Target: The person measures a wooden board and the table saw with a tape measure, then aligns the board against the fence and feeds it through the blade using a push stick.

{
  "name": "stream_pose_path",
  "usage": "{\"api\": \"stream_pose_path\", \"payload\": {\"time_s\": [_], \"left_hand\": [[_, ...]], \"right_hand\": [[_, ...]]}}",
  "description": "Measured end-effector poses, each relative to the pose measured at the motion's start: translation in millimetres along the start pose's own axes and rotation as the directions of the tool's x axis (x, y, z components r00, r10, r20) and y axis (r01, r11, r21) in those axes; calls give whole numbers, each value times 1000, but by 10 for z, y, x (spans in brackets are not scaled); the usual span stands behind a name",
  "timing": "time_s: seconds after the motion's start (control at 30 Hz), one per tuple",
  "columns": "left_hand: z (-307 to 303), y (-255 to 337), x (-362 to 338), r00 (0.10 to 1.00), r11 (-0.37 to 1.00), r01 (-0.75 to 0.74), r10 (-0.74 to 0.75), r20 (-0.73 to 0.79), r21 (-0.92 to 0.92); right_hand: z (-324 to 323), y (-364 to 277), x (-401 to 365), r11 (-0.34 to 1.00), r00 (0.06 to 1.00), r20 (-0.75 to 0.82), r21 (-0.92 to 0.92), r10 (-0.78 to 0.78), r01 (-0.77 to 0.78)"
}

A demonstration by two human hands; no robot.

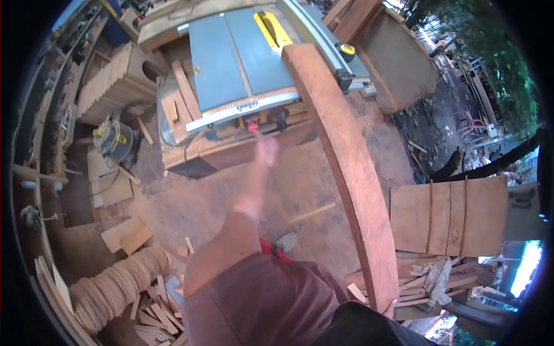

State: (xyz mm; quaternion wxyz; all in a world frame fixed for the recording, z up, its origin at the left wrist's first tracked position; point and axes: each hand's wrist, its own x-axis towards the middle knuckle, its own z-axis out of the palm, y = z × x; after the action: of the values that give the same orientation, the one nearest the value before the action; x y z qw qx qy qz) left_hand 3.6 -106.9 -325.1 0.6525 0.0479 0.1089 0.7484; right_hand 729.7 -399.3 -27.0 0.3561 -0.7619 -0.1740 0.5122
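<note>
My left hand (266, 151) reaches out over the front of the table saw (216, 60), slightly blurred, with a finger stretched to the red switch (253, 124) under the front rail. It holds nothing. A long, thick wooden board (352, 167) slants across the view, its far end resting on the saw table beside the yellow blade insert (273, 32) and the metal fence (317, 34). At the near end, fingertips of my right hand (391, 308) show round the board's edge; the rest of that hand is hidden.
Stacked round wooden discs (118, 285) and offcuts (156, 320) lie at lower left. A shop vacuum (115, 138) stands left of the saw. Jointed panels (447, 216) sit at right, above scrap wood and a cloth (433, 279). A thin strip (311, 212) lies on the dusty floor.
</note>
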Motion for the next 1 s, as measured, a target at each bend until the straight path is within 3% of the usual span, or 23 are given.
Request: {"api": "stream_pose_path", "payload": {"time_s": [0.03,0.07,0.1,0.13,0.17,0.2,0.23,0.27,0.33,0.4,0.5,0.57,0.7,0.73,0.77,0.83,0.9,0.97,1.0], "left_hand": [[1047,-354,-224,911,973,59,38,-410,221],[1052,-635,-277,989,984,147,-147,-6,99],[1187,-926,-308,891,938,334,-281,358,-96],[1994,-1100,-583,971,970,231,-234,44,74],[2841,-1263,-870,948,932,239,-163,-274,271],[2933,-1400,-927,947,927,237,-154,-282,290],[3001,-1508,-992,933,863,203,-26,-360,463],[3046,-1568,-1048,908,762,186,108,-405,620],[2955,-1541,-1106,899,760,226,78,-431,609],[2469,-1475,-1061,893,783,228,69,-445,579],[2528,-1094,-1081,893,805,189,98,-440,563],[2509,-842,-969,908,854,-34,244,-342,520],[2775,-655,-972,858,720,-53,387,-337,692],[2718,-627,-976,823,668,16,413,-389,744],[2681,-587,-965,784,614,86,445,-433,785],[2852,-501,-1046,793,613,91,432,-429,785],[2896,-342,-1098,804,616,97,415,-426,782],[2845,-87,-1096,804,621,114,400,-439,775],[2730,69,-1082,803,649,126,377,-461,750]], "right_hand": [[-68,86,73,1000,1000,17,27,0,0],[-133,178,124,999,997,78,33,-21,19],[-157,260,146,999,989,139,37,-41,36],[-167,301,132,999,994,102,19,-47,45],[-97,266,73,999,992,118,31,-39,35],[-52,234,5,999,998,45,3,-54,54],[-34,193,-54,997,997,-30,-28,-69,68],[-64,134,-69,998,997,44,-1,-62,62],[-290,213,262,991,992,84,103,-91,82],[-421,397,326,975,988,108,207,-110,86],[88,-9,280,983,980,143,146,-136,115],[567,-216,225,984,950,265,108,-164,139],[1668,-382,330,981,888,417,74,-195,181],[1980,-507,234,989,867,486,-37,-110,146],[2306,-647,156,981,838,545,-147,-23,123],[2921,-793,123,955,684,725,-250,77,157],[3475,-1195,-269,891,572,819,-227,-43,392],[3989,-1009,208,884,213,973,-180,94,431],[4083,-1138,232,883,223,969,-193,104,428]]}}
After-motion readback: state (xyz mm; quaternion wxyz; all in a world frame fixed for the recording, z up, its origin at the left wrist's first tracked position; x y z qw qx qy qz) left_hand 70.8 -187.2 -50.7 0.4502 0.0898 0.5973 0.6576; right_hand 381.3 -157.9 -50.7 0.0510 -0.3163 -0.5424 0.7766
